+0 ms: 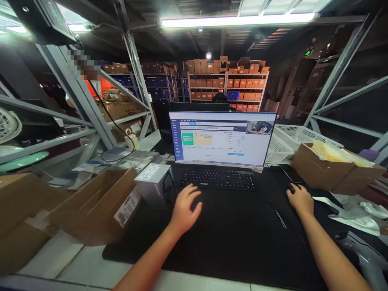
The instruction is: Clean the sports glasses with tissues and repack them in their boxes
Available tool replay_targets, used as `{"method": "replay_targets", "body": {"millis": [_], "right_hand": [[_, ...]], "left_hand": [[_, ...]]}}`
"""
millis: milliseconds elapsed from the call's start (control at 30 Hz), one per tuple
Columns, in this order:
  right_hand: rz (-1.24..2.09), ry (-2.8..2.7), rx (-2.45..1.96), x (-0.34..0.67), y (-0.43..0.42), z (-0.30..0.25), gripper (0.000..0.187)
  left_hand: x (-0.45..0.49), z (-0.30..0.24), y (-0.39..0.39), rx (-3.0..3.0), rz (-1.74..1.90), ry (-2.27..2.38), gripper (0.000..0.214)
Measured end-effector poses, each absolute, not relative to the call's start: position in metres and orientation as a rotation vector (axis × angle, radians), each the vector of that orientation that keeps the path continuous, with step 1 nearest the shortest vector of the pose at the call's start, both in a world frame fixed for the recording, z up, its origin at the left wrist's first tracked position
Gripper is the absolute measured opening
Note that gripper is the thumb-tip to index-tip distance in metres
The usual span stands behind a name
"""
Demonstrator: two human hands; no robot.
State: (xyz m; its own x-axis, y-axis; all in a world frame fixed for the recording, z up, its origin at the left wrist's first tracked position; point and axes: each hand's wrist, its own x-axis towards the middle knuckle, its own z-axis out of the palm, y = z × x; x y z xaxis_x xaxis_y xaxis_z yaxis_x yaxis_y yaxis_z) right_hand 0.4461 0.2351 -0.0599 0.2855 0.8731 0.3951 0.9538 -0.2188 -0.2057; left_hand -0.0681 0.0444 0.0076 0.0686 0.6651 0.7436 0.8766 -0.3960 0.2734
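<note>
My left hand point(185, 208) is over the black desk mat point(230, 242), just below the left end of the keyboard point(221, 179). Its fingers are apart and hold nothing. Beside it on the left stands a grey product box point(151, 186) with a white label on top. My right hand point(300, 199) rests on a black computer mouse point(291, 188), mostly hidden under the fingers. Between my arms, nearer the right one, lies a black pen point(279, 216). Behind the keyboard a lit monitor point(222, 139) shows a web page with a small camera picture in its corner.
An open cardboard box point(93, 206) stands at left. On the right are a cardboard box with yellow packets point(324, 165), white plastic baskets point(280, 147) and crumpled plastic point(354, 222). Behind the desk rise metal posts point(136, 72) and shelves of boxes point(226, 83). A person in orange point(104, 85) stands back left.
</note>
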Motion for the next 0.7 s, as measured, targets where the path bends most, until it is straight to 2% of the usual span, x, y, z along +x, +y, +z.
{"method": "replay_targets", "body": {"millis": [67,100,300,500,700], "right_hand": [[-0.264,-1.638,-2.159,0.446,0.234,-0.059,0.053],[-0.261,-1.639,-2.158,0.446,0.234,-0.058,0.053],[-0.256,-1.644,-2.143,0.447,0.234,-0.057,0.054],[-0.254,-1.633,-2.129,0.45,0.238,-0.061,0.054],[-0.269,-1.597,-2.131,0.447,0.236,-0.059,0.056]], "left_hand": [[-0.054,0.007,0.066,-2.246,-0.988,-1.869,0.021],[-0.051,0.006,0.08,-2.196,-0.883,-2.071,0.024],[-0.072,-0.004,0.152,-1.642,-0.855,-2.577,0.055],[-0.075,-0.017,0.149,-1.525,-0.813,-2.646,0.055],[-0.054,-0.027,0.132,-1.803,-0.676,-2.444,0.055]]}}
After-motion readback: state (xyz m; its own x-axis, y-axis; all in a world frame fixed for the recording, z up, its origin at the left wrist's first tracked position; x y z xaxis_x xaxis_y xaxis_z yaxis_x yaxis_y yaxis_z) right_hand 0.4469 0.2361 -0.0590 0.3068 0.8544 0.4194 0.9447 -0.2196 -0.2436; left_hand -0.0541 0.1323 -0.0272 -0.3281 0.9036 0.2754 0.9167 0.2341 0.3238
